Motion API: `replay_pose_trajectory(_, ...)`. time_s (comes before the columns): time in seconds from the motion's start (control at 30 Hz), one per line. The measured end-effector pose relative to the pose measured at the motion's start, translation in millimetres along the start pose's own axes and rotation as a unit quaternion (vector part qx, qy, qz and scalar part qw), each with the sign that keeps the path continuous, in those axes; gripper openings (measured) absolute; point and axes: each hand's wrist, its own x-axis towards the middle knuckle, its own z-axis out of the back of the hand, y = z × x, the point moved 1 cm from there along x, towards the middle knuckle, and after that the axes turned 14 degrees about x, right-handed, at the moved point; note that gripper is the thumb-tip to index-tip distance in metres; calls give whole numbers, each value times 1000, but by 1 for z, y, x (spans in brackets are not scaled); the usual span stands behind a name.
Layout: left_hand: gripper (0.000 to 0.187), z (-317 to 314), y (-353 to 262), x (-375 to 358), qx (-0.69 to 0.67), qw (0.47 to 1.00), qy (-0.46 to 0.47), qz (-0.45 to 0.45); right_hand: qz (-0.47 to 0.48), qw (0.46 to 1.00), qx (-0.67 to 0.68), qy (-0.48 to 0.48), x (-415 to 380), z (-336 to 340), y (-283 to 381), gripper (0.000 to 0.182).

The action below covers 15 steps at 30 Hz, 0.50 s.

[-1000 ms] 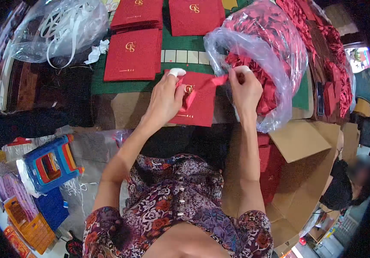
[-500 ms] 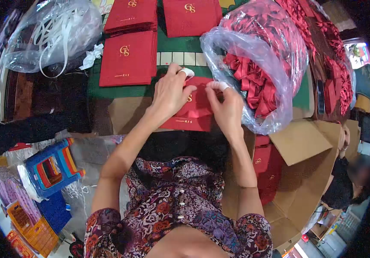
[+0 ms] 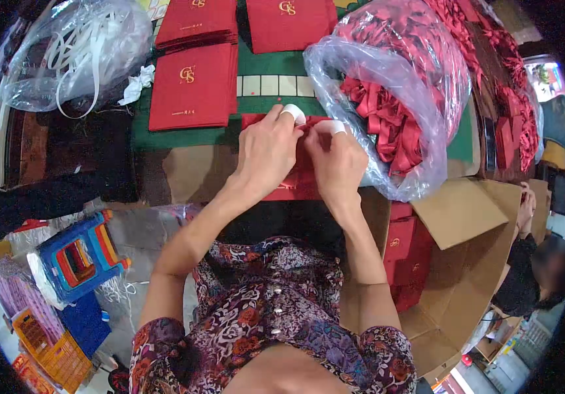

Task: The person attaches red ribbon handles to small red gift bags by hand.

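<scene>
Where the floral-print sleeves end, both bare forearms reach forward to the near edge of the counter point(image 3: 184, 172), and the two hands meet there side by side over a red folder point(image 3: 289, 190). The left hand point(image 3: 267, 154) is curled, its white-taped fingertip raised at the folder's far edge; the right hand point(image 3: 337, 161), also with a taped fingertip, presses close against it, thumbs almost touching. Both seem to be pinching something small and red at the top of the folder, but the fingers hide it, so I cannot tell exactly what is gripped. The folder lies flat on brown cardboard, mostly covered by the hands, with only its lower edge and a line of gold print showing.

Just right of the right hand sits a clear plastic bag point(image 3: 387, 85) stuffed with red ribbon point(image 3: 387, 121), its mouth open toward the hands. Below it, an open cardboard box point(image 3: 466, 249) holds more red folders. Beyond the hands, on green cloth, lies a stack of red folders with gold lettering point(image 3: 194, 85), with two further stacks behind it. At far left is a second clear bag holding white bands point(image 3: 75, 52).
</scene>
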Motion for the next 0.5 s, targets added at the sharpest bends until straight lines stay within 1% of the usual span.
replay_pose_trajectory(0.03,17,0,-2,-1,7,1000,-6,12,21,1000,-18,4,0,0,2,11)
replay_pose_trajectory(0.07,17,0,-2,-2,7,1000,-6,12,21,1000,-18,4,0,0,2,11)
replay_pose_trajectory(0.13,14,0,-2,-4,3,1000,-14,-6,-9,1000,-9,25,2,0,0,12)
replay_pose_trajectory(0.17,14,0,-4,-4,2,1000,-14,-6,-9,1000,-9,24,3,-1,0,12)
replay_pose_trajectory(0.23,14,1,-6,-5,-23,999,-31,-4,-48,998,49,-2,5,-3,-1,13)
replay_pose_trajectory(0.33,15,0,0,-6,-47,998,-34,-7,-37,998,50,-12,1,-5,1,13)
replay_pose_trajectory(0.47,15,0,-3,-8,-36,999,-29,0,-31,998,58,-25,0,-8,-1,12)
replay_pose_trajectory(0.5,16,3,-3,-7,-37,999,-24,3,-33,996,82,-23,-1,-8,-2,12)
